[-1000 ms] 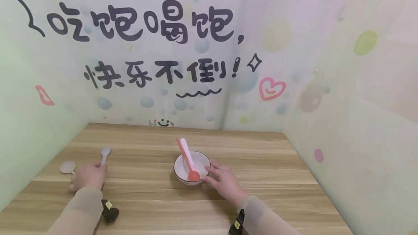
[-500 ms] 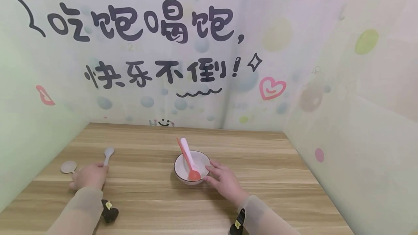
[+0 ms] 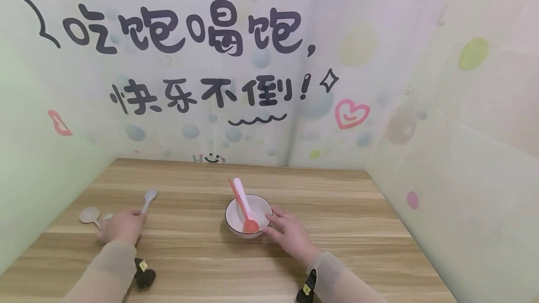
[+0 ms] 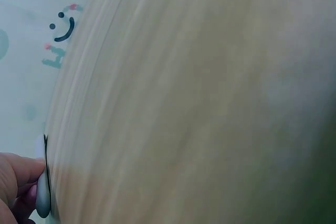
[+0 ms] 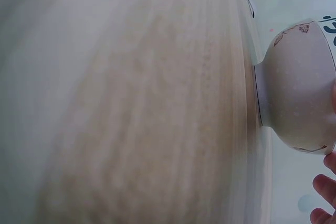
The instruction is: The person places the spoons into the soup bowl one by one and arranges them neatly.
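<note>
In the head view, my left hand (image 3: 124,228) pinches the handle of a pale grey spoon (image 3: 150,195), whose bowl end points away. The left wrist view catches finger and thumb gripping that spoon (image 4: 43,200) near the tabletop. Just left of this hand lies an off-white round-headed spoon (image 3: 90,215), its handle partly hidden. A small pale end (image 3: 108,216) shows beside the hand; its kind is unclear. My right hand (image 3: 292,235) holds the right rim of a dark-rimmed white bowl (image 3: 262,207). Inside lean an orange spoon (image 3: 251,226) and a pink spoon (image 3: 239,188).
The wood-grain table (image 3: 189,265) runs back to a printed wall (image 3: 177,148), with side walls left and right. A black wrist camera (image 3: 145,275) sits at the left cuff, another (image 3: 306,289) at the right cuff.
My left hand and the pale grey spoon have shifted slightly to the right, uncovering more of the off-white spoon's handle and a small pale end. The right hand and bowl have stayed put.
</note>
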### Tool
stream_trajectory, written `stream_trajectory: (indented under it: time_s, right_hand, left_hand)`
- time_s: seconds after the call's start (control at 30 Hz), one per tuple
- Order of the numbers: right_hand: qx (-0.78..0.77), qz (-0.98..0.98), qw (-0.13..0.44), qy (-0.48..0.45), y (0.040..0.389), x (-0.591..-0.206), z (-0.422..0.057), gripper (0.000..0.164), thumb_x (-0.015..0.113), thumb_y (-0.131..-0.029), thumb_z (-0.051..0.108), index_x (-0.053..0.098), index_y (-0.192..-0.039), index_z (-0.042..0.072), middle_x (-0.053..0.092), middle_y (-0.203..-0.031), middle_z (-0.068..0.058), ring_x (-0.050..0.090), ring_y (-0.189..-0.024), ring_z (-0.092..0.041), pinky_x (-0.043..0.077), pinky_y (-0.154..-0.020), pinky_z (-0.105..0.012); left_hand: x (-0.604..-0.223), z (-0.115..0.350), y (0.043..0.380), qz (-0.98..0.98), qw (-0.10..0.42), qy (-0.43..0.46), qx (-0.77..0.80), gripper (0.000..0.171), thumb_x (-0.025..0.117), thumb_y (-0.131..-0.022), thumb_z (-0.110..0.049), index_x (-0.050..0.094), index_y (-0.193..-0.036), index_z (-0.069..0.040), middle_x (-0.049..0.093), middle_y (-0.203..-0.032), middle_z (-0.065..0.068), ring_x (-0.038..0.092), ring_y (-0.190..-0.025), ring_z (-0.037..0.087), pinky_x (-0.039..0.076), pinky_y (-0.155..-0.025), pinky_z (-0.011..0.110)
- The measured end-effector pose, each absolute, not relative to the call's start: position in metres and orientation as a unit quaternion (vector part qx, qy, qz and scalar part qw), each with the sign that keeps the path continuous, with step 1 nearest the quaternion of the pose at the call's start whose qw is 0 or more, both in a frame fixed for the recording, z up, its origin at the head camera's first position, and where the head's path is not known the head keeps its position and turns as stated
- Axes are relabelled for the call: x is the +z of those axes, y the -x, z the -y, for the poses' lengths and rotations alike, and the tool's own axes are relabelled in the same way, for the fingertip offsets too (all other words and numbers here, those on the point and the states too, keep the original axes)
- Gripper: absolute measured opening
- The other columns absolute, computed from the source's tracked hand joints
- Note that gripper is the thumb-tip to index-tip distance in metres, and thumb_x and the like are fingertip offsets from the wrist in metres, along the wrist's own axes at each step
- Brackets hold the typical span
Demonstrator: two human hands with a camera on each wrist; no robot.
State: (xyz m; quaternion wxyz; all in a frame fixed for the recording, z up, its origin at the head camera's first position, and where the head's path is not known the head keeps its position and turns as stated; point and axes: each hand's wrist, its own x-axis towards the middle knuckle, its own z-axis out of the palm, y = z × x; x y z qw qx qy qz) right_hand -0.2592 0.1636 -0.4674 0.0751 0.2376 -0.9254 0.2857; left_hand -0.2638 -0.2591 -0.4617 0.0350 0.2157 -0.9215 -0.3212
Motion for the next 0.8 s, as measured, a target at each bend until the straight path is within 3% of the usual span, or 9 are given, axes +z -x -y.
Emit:
stream_trajectory:
  time_s: [0.17,0.4,0.53,0.8]
  right_hand:
    - [0.288,0.926,0.074,-0.235,0.259,-0.468,-0.164,0.050,0.063,-0.091,0.042,0.061,-0.130,0.012,0.045,-0.146,-0.007,0.043,-0.132,-0.033,0.035,-0.104,-0.051]
    - [0.291,0.925,0.074,-0.235,0.259,-0.467,-0.163,0.049,0.064,-0.091,0.041,0.061,-0.130,0.011,0.045,-0.146,-0.007,0.043,-0.131,-0.033,0.035,-0.105,-0.051]
    - [0.290,0.924,0.076,-0.236,0.259,-0.467,-0.163,0.049,0.063,-0.091,0.041,0.061,-0.130,0.012,0.046,-0.146,-0.008,0.043,-0.131,-0.033,0.035,-0.105,-0.051]
    - [0.289,0.922,0.085,-0.244,0.260,-0.469,-0.164,0.051,0.062,-0.091,0.043,0.061,-0.130,0.010,0.047,-0.145,-0.010,0.044,-0.130,-0.035,0.035,-0.104,-0.052]
  left_hand:
    - [-0.463,0.256,0.265,0.926,0.035,-0.206,-0.315,0.041,0.054,-0.095,-0.032,0.058,-0.124,-0.002,0.057,-0.119,0.030,0.035,-0.107,0.056,0.020,-0.087,0.066]
    - [-0.467,0.252,0.267,0.933,0.022,-0.185,-0.307,0.042,0.056,-0.093,-0.036,0.061,-0.124,-0.007,0.054,-0.127,0.028,0.036,-0.114,0.059,0.011,-0.095,0.073]
    - [-0.467,0.248,0.267,0.938,0.024,-0.170,-0.300,0.041,0.058,-0.092,-0.037,0.063,-0.122,-0.009,0.054,-0.128,0.028,0.039,-0.115,0.058,0.013,-0.093,0.074]
    - [-0.469,0.242,0.267,0.942,0.018,-0.138,-0.306,0.041,0.061,-0.091,-0.039,0.065,-0.120,-0.010,0.054,-0.127,0.028,0.033,-0.117,0.060,0.008,-0.090,0.077]
